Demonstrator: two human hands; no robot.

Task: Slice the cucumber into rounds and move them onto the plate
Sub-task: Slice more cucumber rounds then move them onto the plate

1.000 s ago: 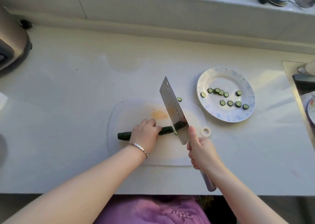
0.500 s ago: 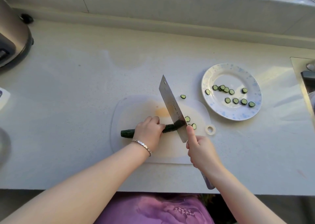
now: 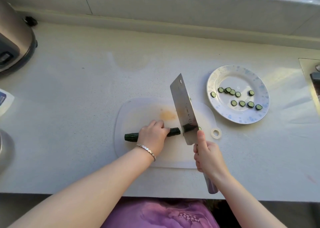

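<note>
A dark green cucumber [image 3: 173, 131] lies across the translucent white cutting board [image 3: 138, 113]. My left hand [image 3: 153, 136] presses down on its middle and covers that part. My right hand [image 3: 207, 155] grips the handle of a steel cleaver [image 3: 184, 109], whose blade stands just right of the cucumber's cut end. A cut round [image 3: 200, 128] peeks out behind the blade; others there are hidden. To the right, the white plate with blue specks [image 3: 259, 114] holds several cucumber rounds [image 3: 242, 103].
A metal appliance [image 3: 13, 42] stands at the far left. A sink edge [image 3: 310, 75] shows at the far right. A small white ring [image 3: 216, 133] lies by the board's right corner. The counter's front edge runs close below my hands.
The cleaver has come up off the cucumber and tilted, now covering the rounds cut beside it. My left hand stays on the cucumber.
</note>
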